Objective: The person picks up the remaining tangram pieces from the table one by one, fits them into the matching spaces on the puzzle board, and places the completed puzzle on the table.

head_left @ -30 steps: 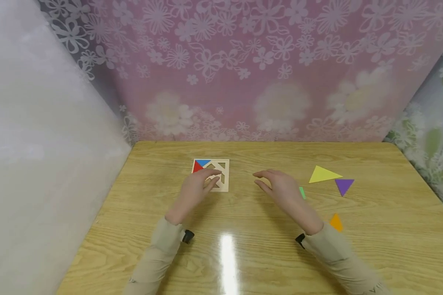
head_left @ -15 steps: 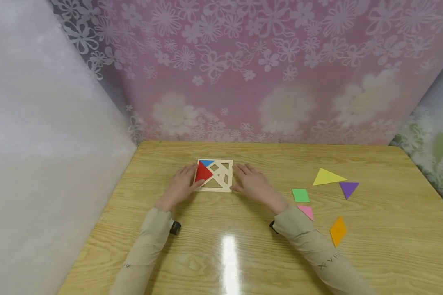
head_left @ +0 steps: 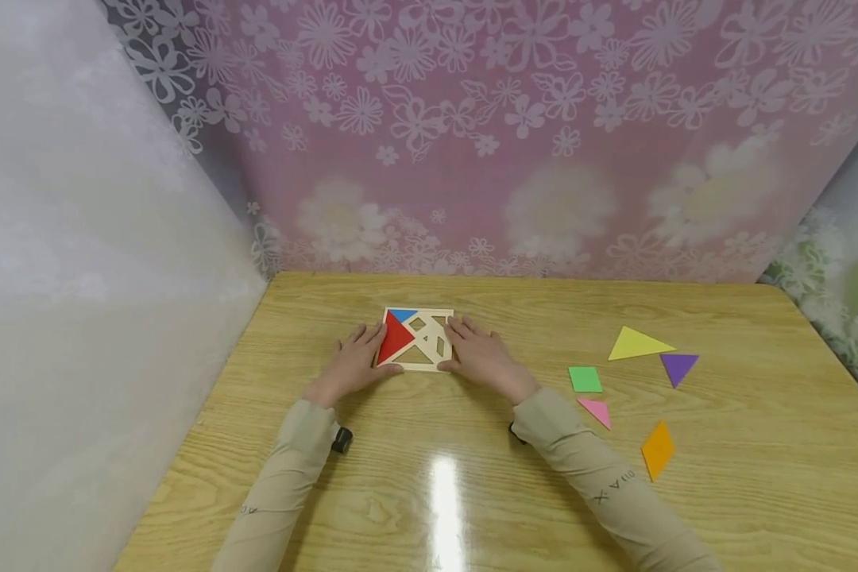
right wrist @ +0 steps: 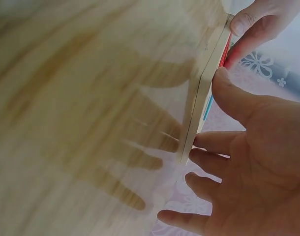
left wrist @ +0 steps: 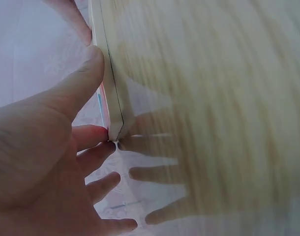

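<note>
A pale wooden puzzle board lies flat on the table, a red triangle and a blue triangle set in its left part; its other cut-outs are bare. The left hand holds the board's left side, thumb along the near edge. On the opposite side the right hand grips it, fingers over the right edge. The left wrist view has the left hand with thumb and index against the board. In the right wrist view the right hand likewise touches the board.
To the right on the wooden table lie a yellow triangle, a purple triangle, a green piece, a pink triangle and an orange rhombus. A flowered pink curtain hangs behind the table.
The hands came down from above the table to the board's two sides, and the right hand moved left onto its edge. The green and pink pieces came out from behind the right arm.
</note>
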{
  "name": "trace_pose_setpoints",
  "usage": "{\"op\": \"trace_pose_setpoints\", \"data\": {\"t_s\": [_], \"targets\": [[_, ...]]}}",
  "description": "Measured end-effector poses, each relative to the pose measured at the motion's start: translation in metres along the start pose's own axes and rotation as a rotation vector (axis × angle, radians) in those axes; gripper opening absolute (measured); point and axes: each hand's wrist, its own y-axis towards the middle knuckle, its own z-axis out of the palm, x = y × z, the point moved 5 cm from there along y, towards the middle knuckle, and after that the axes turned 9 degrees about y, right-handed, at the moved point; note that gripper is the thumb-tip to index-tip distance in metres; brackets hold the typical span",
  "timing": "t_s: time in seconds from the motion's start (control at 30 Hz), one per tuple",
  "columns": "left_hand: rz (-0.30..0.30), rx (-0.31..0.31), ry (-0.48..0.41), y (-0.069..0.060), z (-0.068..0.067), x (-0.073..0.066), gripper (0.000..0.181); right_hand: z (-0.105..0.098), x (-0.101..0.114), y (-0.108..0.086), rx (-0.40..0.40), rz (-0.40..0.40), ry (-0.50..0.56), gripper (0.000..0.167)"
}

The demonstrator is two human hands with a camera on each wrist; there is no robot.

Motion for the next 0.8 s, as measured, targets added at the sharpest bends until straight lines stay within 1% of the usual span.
{"op": "trace_pose_setpoints", "data": {"t_s": [0.13,0.3,0.43,0.67,0.8], "targets": [[-0.002,0.002,0.015,0.002,-0.001,-0.002,0.090,0.000,-0.002,-0.001,-0.005,-0.002,0.007,0.079],[-0.008,0.020,0.023,0.001,-0.003,-0.007,0.092,0.001,-0.005,-0.005,-0.001,0.006,0.002,0.081],[-0.018,0.043,0.026,-0.002,-0.001,-0.012,0.093,0.002,-0.006,-0.010,0.009,-0.002,-0.011,0.081],[-0.014,0.045,0.041,-0.003,0.003,-0.020,0.093,0.000,-0.007,-0.021,0.032,-0.015,-0.005,0.080],[-0.012,0.046,0.053,-0.004,0.004,-0.026,0.093,0.000,-0.008,-0.026,0.034,-0.018,-0.031,0.080]]}}
